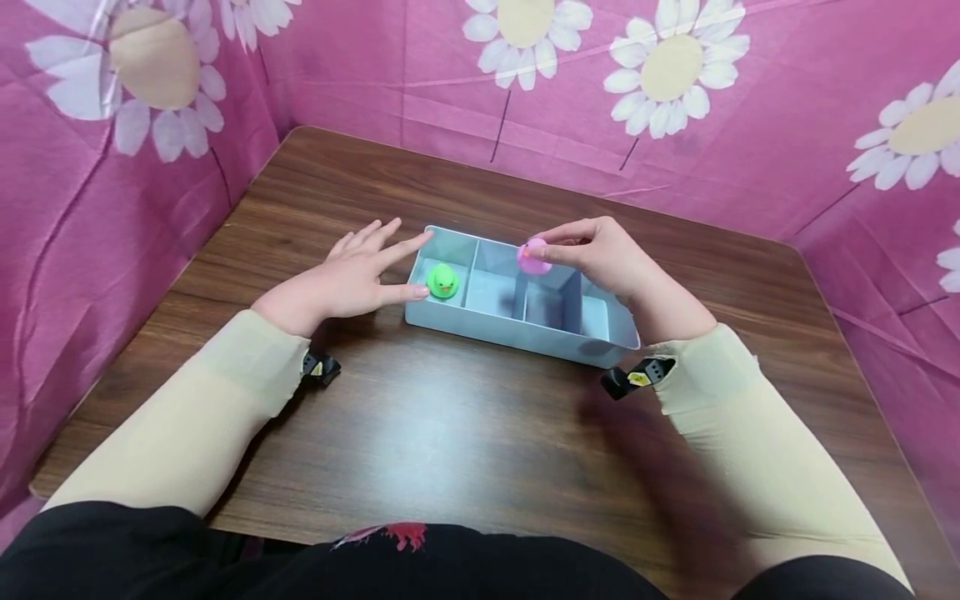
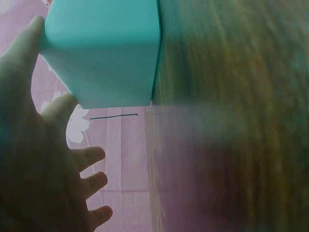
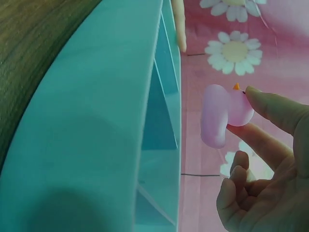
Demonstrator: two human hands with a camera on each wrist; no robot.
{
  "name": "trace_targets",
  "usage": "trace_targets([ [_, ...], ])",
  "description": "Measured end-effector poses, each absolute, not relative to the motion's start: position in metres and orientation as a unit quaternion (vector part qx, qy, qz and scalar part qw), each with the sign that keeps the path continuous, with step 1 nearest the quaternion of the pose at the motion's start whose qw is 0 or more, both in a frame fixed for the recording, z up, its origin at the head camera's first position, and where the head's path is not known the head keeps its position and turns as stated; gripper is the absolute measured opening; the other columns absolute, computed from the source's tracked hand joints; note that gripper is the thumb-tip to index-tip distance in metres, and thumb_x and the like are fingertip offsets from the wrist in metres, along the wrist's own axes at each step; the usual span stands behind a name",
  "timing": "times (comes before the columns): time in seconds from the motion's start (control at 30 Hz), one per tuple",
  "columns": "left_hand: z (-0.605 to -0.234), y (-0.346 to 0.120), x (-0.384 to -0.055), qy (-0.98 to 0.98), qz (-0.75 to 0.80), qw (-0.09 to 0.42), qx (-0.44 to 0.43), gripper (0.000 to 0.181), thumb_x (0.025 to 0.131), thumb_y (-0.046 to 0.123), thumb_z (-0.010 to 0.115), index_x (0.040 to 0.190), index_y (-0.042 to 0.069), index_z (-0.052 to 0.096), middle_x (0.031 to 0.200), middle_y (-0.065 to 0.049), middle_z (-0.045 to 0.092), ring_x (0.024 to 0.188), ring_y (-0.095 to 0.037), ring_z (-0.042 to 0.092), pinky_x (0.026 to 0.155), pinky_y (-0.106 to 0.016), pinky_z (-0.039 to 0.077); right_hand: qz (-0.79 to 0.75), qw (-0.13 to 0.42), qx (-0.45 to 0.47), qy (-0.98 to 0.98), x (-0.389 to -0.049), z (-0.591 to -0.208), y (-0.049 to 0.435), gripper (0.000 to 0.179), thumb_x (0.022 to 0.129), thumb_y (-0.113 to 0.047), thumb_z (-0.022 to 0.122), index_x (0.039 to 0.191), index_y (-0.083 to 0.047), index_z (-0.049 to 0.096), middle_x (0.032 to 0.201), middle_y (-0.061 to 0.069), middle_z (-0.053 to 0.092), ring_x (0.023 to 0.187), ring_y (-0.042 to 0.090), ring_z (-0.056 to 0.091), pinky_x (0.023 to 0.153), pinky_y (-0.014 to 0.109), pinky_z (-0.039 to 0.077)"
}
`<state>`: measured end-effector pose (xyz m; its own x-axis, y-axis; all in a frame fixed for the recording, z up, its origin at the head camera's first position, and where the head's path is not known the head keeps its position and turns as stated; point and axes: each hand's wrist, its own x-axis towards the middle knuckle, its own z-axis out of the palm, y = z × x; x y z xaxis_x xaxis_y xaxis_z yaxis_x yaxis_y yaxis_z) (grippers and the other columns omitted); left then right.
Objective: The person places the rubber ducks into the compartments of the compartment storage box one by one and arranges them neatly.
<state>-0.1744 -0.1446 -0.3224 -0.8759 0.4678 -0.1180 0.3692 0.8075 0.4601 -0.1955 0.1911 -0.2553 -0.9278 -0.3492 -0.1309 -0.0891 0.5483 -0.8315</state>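
Observation:
Between thumb and forefinger, my right hand [image 1: 611, 258] pinches a pink rubber duck [image 1: 533, 257], held above the middle of a pale blue divided box [image 1: 502, 331]. The right wrist view shows the duck [image 3: 215, 116] higher than the box rim, its orange beak near the thumb. A green rubber duck [image 1: 442, 282] sits upright in the box's leftmost compartment. Spread out at the left end of the box is my left hand [image 1: 345, 279], its thumb and forefinger against the rim. In the left wrist view, those two fingers reach the box's end wall [image 2: 111, 77].
The box stands on a dark wooden table [image 1: 360, 433], with dividers [image 1: 472, 271] across its inside. Behind the table and at its sides hangs a pink cloth [image 1: 360, 75] printed with large white daisies.

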Motion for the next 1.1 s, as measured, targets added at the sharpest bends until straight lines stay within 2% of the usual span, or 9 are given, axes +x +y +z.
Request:
trace_targets([
  [0.3, -0.323, -0.145, -0.175, 0.945, 0.213, 0.111, 0.221, 0.083, 0.088, 0.077, 0.045, 0.156, 0.047, 0.008, 0.164, -0.009, -0.003, 0.148, -0.037, -0.006, 0.114, -0.060, -0.003, -0.452, 0.165, -0.153, 0.863, -0.198, -0.264, 0.176, 0.033, 0.087, -0.028, 0.079, 0.115, -0.010, 0.076, 0.102, 0.005, 0.074, 0.106, 0.016, 0.062, 0.097, 0.038, 0.045],
  [0.37, -0.323, -0.145, -0.175, 0.945, 0.213, 0.111, 0.222, 0.083, 0.088, 0.077, 0.045, 0.157, 0.047, 0.008, 0.164, -0.009, -0.003, 0.148, -0.037, -0.005, 0.114, -0.060, -0.003, -0.447, 0.167, -0.154, 0.865, -0.199, -0.266, 0.173, 0.033, 0.086, -0.027, 0.079, 0.114, -0.010, 0.076, 0.101, 0.005, 0.074, 0.102, 0.015, 0.062, 0.092, 0.038, 0.046],
  [0.47, -0.323, -0.144, -0.175, 0.945, 0.214, 0.111, 0.223, 0.083, 0.088, 0.076, 0.046, 0.156, 0.047, 0.008, 0.164, -0.010, -0.002, 0.148, -0.037, -0.005, 0.114, -0.060, -0.003, -0.437, 0.167, -0.154, 0.870, -0.198, -0.268, 0.168, 0.031, 0.084, -0.027, 0.081, 0.112, -0.012, 0.078, 0.090, 0.007, 0.072, 0.085, 0.016, 0.057, 0.079, 0.034, 0.046],
  [0.6, -0.323, -0.144, -0.175, 0.944, 0.213, 0.112, 0.224, 0.083, 0.088, 0.077, 0.045, 0.156, 0.048, 0.008, 0.164, -0.010, -0.002, 0.148, -0.037, -0.006, 0.114, -0.060, -0.003, -0.419, 0.170, -0.151, 0.879, -0.198, -0.272, 0.165, 0.032, 0.082, -0.030, 0.083, 0.109, -0.014, 0.079, 0.072, 0.014, 0.061, 0.070, 0.019, 0.043, 0.063, 0.032, 0.038],
  [0.67, -0.323, -0.144, -0.175, 0.944, 0.213, 0.113, 0.225, 0.083, 0.088, 0.077, 0.045, 0.156, 0.048, 0.007, 0.164, -0.009, -0.003, 0.148, -0.036, -0.007, 0.114, -0.060, -0.003, -0.413, 0.177, -0.151, 0.881, -0.198, -0.275, 0.165, 0.032, 0.082, -0.031, 0.083, 0.109, -0.015, 0.079, 0.071, 0.017, 0.057, 0.070, 0.019, 0.041, 0.060, 0.032, 0.035],
  [0.83, -0.324, -0.144, -0.175, 0.944, 0.212, 0.113, 0.225, 0.083, 0.087, 0.078, 0.044, 0.156, 0.048, 0.008, 0.164, -0.008, -0.003, 0.148, -0.035, -0.007, 0.114, -0.060, -0.003, -0.409, 0.200, -0.149, 0.878, -0.198, -0.283, 0.164, 0.032, 0.084, -0.029, 0.082, 0.111, -0.013, 0.078, 0.085, 0.013, 0.069, 0.083, 0.020, 0.050, 0.068, 0.033, 0.040],
  [0.9, -0.324, -0.144, -0.175, 0.944, 0.213, 0.114, 0.224, 0.084, 0.087, 0.078, 0.044, 0.156, 0.048, 0.008, 0.164, -0.008, -0.004, 0.148, -0.034, -0.008, 0.114, -0.059, -0.004, -0.406, 0.207, -0.146, 0.878, -0.198, -0.286, 0.163, 0.032, 0.085, -0.028, 0.081, 0.112, -0.012, 0.077, 0.089, 0.009, 0.071, 0.084, 0.019, 0.050, 0.067, 0.032, 0.040],
  [1.0, -0.323, -0.145, -0.175, 0.945, 0.212, 0.115, 0.223, 0.084, 0.087, 0.078, 0.044, 0.156, 0.048, 0.008, 0.164, -0.008, -0.004, 0.148, -0.034, -0.009, 0.114, -0.059, -0.004, -0.397, 0.214, -0.140, 0.881, -0.197, -0.288, 0.162, 0.033, 0.085, -0.030, 0.081, 0.113, -0.012, 0.077, 0.081, 0.007, 0.065, 0.070, 0.018, 0.043, 0.056, 0.031, 0.034],
  [1.1, -0.323, -0.145, -0.174, 0.945, 0.211, 0.114, 0.223, 0.084, 0.087, 0.078, 0.044, 0.156, 0.047, 0.009, 0.164, -0.008, -0.004, 0.148, -0.034, -0.009, 0.115, -0.059, -0.004, -0.386, 0.218, -0.137, 0.886, -0.197, -0.289, 0.160, 0.036, 0.084, -0.034, 0.081, 0.113, -0.013, 0.077, 0.076, 0.005, 0.056, 0.063, 0.017, 0.035, 0.051, 0.030, 0.027],
])
